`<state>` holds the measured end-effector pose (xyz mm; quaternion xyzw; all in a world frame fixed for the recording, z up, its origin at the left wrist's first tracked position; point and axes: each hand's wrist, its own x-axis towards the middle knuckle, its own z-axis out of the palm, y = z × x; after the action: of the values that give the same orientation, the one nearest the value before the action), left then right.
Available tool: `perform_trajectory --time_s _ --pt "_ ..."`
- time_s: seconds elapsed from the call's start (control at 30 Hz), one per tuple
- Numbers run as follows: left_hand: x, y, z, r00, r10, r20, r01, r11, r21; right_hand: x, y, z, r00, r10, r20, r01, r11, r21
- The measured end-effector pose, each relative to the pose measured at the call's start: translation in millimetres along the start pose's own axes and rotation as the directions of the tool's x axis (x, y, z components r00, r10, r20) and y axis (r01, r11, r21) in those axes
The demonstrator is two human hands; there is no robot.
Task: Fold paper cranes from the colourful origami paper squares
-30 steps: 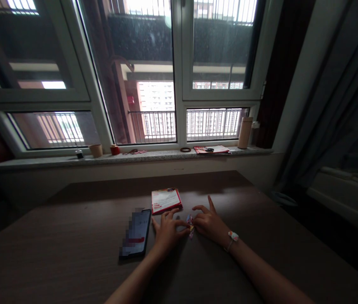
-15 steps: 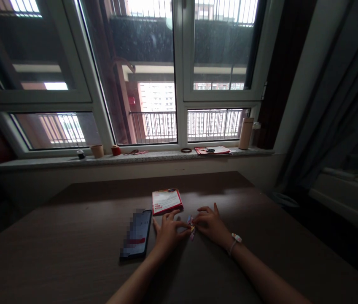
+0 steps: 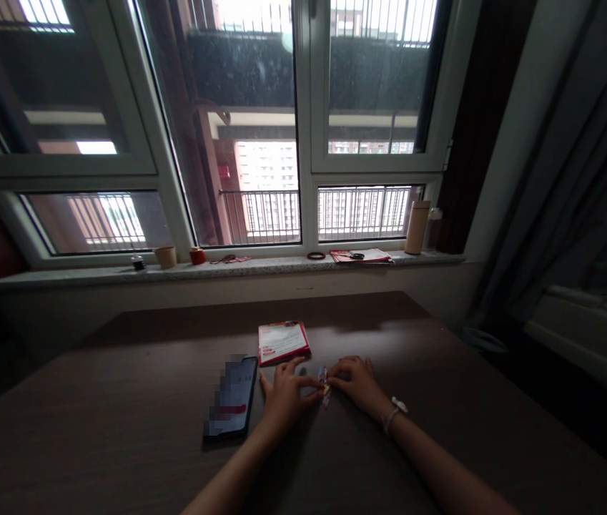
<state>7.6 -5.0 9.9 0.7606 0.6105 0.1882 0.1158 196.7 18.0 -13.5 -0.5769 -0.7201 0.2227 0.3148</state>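
Right between the two hands, a small multicoloured piece (image 3: 326, 390) sits just above or on the counter (image 3: 121, 400), its long side running away from the person; the contact below it is too small to make out. The left hand (image 3: 288, 391) pinches it from the left with thumb and forefinger, the other fingers spread and lifted. From the opposite side the right hand (image 3: 357, 383) brings its fingertips to the piece's right edge, bent and close together, though whether they truly grip it I cannot tell. A pale bracelet (image 3: 398, 405) circles the right wrist. Just beyond the left hand lies a stack of red-edged cards (image 3: 283, 340), printed side up, and to the left of that hand a dark phone (image 3: 234, 400) lies flat, its screen partly pixelated. Farther back, the windowsill (image 3: 276, 267) bears, from left to right, a small dark bottle (image 3: 137, 262), a tan cup (image 3: 164, 257), a red container (image 3: 196, 256), a dark ring (image 3: 316, 256), scissors (image 3: 357, 256) on some papers (image 3: 377, 253), and a tall tan flask (image 3: 417, 227).
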Motion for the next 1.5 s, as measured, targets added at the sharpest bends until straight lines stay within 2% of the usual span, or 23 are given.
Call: perform_trajectory --time_s 0.4,0.6,0.7,0.83,1.1,1.27,1.5 --pt "-0.6 -1.1 0.7 1.0 -0.011 -0.006 0.011 1.0 0.013 -0.4 -7.9 -2.3 1.0 0.003 0.009 -0.004 0.998 0.069" --pt "-1.0 1.2 -2.4 0.999 -0.028 0.015 0.028 1.0 0.012 1.4 -2.7 -0.2 0.999 0.043 0.022 -0.043 0.999 0.0" --pt "-0.8 0.7 -2.5 0.999 -0.027 0.018 0.027 0.999 -0.018 4.0 -1.9 -2.2 0.997 0.033 0.067 -0.031 0.999 -0.041" --pt "-1.1 -1.6 0.4 1.0 -0.019 -0.002 0.019 0.999 -0.033 5.0 -2.3 -2.5 0.998 0.025 0.062 -0.02 0.997 -0.07" --pt "-4.2 -1.1 5.3 0.99 0.08 -0.119 -0.08 0.997 0.005 -1.8 -3.3 -1.8 0.999 -0.002 0.033 0.005 0.995 -0.1" --pt "-2.7 1.4 4.9 0.987 0.094 -0.132 -0.089 0.995 0.038 -3.2 -7.9 -3.0 1.0 0.002 0.019 0.0 0.992 -0.125" --pt "-1.8 1.4 9.0 0.967 0.191 -0.17 -0.169 0.976 0.135 0.3 -13.7 0.5 0.997 0.069 0.026 -0.065 0.989 -0.135"
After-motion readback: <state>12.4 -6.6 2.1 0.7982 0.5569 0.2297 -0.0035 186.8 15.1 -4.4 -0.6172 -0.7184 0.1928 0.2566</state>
